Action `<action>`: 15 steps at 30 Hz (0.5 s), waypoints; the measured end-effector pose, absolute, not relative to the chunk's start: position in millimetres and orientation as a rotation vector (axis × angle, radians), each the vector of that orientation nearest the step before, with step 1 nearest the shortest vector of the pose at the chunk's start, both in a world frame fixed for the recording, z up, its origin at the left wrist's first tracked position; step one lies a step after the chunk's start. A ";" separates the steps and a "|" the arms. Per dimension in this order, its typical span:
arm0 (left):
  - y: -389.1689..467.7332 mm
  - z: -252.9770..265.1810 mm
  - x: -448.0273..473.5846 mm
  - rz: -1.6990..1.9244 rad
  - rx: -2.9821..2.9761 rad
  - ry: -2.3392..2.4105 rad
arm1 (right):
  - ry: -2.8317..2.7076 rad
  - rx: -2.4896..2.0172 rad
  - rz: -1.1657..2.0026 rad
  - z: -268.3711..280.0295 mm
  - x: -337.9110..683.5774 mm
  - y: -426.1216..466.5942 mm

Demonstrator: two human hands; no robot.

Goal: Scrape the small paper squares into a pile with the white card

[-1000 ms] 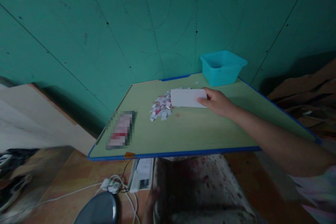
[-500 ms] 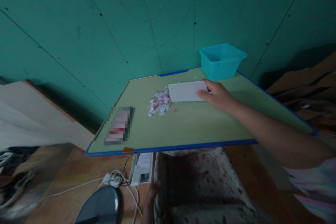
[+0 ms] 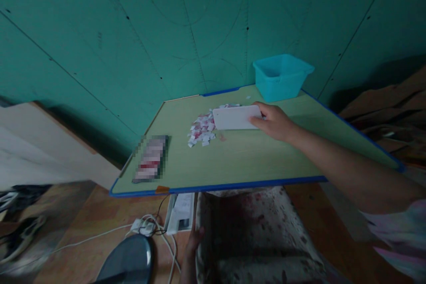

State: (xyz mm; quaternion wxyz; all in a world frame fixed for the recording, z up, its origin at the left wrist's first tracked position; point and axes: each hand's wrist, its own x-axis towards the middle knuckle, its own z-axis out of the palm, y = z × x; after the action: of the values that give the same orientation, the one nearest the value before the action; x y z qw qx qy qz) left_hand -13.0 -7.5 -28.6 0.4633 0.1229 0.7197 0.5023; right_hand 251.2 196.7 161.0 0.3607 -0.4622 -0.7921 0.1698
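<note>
My right hand (image 3: pixel 273 120) grips the right end of a flat white rectangular board (image 3: pixel 234 118) with rounded corners, thumb on its near face. The board hangs low over the green tabletop (image 3: pixel 253 159). Its left end meets or overlaps a pile of small white and pink paper pieces (image 3: pixel 202 129); more pieces peek out above its top edge. Down below the table, my left hand (image 3: pixel 194 246) is beside the dark-spotted cloth (image 3: pixel 253 239) over my lap. Most of its fingers are hidden there.
A turquoise plastic bin (image 3: pixel 281 80) stands at the table's back right, near the green wall (image 3: pixel 133 31). A blurred-out flat item (image 3: pixel 151 159) lies at the left. On the floor are white cables (image 3: pixel 149 224) and a dark round stool seat (image 3: pixel 128 259).
The white board in my right hand has dipped slightly and shifted a little left, and more paper pieces show above its top edge. My left hand stays about where it was.
</note>
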 end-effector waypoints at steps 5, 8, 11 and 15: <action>-10.6 -18.7 -7.4 1.220 0.354 1.713 | -2.067 -1.197 0.515 158.2 250.8 197.3; -15.1 -13.0 -5.6 1.244 0.319 1.680 | -1.974 -1.177 0.620 157.7 252.2 200.2; -14.3 -10.3 -6.1 1.253 0.336 1.650 | -1.847 -1.162 0.773 154.0 254.1 208.3; -11.5 -6.7 -3.8 1.248 0.407 1.588 | -1.777 -1.212 0.958 143.4 257.5 221.6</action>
State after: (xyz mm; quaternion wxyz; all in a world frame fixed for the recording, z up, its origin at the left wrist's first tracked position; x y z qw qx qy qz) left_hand -3.8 -11.5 -6.7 0.5147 0.1696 0.6609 0.5193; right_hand 257.5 221.6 143.4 0.3833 -0.4754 -0.6970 0.3759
